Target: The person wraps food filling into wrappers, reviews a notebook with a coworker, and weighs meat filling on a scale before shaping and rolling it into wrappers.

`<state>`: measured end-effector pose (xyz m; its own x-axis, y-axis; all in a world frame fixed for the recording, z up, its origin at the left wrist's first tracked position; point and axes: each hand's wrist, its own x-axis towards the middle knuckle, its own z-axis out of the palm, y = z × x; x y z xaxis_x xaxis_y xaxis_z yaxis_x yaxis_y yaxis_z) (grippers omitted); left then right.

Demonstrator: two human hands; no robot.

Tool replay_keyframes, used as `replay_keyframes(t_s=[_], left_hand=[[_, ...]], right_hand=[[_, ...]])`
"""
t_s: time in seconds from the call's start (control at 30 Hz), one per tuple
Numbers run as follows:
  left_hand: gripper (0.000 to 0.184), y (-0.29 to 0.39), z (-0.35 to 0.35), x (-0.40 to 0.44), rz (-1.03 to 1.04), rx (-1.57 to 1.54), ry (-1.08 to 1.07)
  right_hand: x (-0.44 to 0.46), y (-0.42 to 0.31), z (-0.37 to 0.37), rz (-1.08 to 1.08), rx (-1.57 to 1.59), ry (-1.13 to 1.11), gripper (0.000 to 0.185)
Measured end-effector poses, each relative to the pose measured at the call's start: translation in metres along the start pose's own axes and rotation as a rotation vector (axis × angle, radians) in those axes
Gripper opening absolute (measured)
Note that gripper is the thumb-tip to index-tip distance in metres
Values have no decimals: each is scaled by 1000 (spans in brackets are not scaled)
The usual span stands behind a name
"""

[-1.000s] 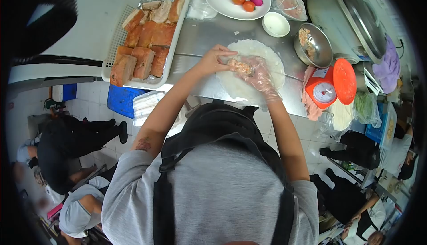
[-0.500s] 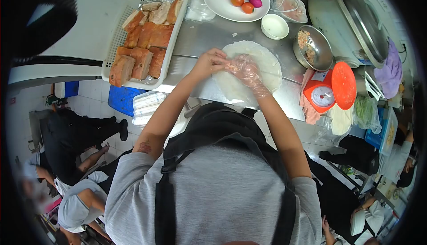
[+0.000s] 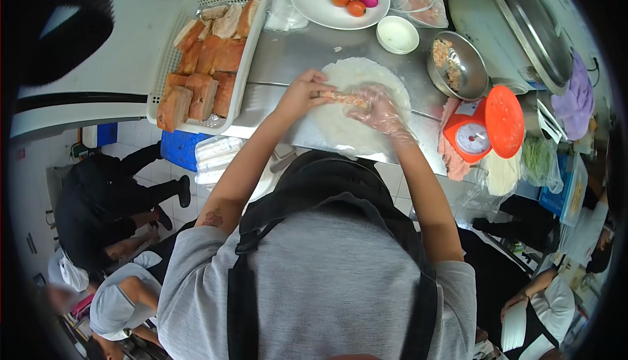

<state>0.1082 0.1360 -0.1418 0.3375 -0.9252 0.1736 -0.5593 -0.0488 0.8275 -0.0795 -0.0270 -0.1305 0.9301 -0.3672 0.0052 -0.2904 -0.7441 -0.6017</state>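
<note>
A round, thin white wrapper sheet [image 3: 353,134] lies flat on the steel table. Across its upper part runs a short strip of pinkish minced filling [image 3: 347,98]. My left hand [image 3: 301,97], bare, has its fingers pinched at the strip's left end. My right hand [image 3: 379,110], in a clear plastic glove, curls its fingers over the strip's right end, and part of the filling is hidden beneath them. To the right stands a steel bowl [image 3: 472,72] with more of the same filling stuck to its inside.
A basket [image 3: 243,92] of roasted pork slabs stands at left. Behind are a plate [image 3: 307,15] of purple and orange eggs or fruits and a white bowl [image 3: 397,35]. An orange scale [image 3: 472,139] sits at right, near a large pot [image 3: 500,39]. Several people work behind me.
My right hand has shifted right and lower along the filling, which now shows as a longer strip between my hands. My left hand stays near the strip's left end.
</note>
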Motion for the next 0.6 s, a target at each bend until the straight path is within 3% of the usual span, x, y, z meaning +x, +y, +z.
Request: replay_keyframes(t_s=[0.17,0.27,0.37,0.47,0.57,0.6], left_hand=[[40,10,-7,6,-112,-97,-46],[33,21,-8,7,-132,-61,-56],[26,16,6,9,80,150,41],[20,13,21,7,31,126,51],[23,15,19,5,57,146,47],[23,16,19,4,10,48,73]], right_hand=[[-12,15,-5,3,-70,30,47],[-12,3,-16,-27,76,162,40],[-6,-3,-6,-65,240,320,40],[5,-13,-7,106,275,45,39],[8,-3,-9,212,220,-94,37],[10,-4,-2,114,184,72,34]])
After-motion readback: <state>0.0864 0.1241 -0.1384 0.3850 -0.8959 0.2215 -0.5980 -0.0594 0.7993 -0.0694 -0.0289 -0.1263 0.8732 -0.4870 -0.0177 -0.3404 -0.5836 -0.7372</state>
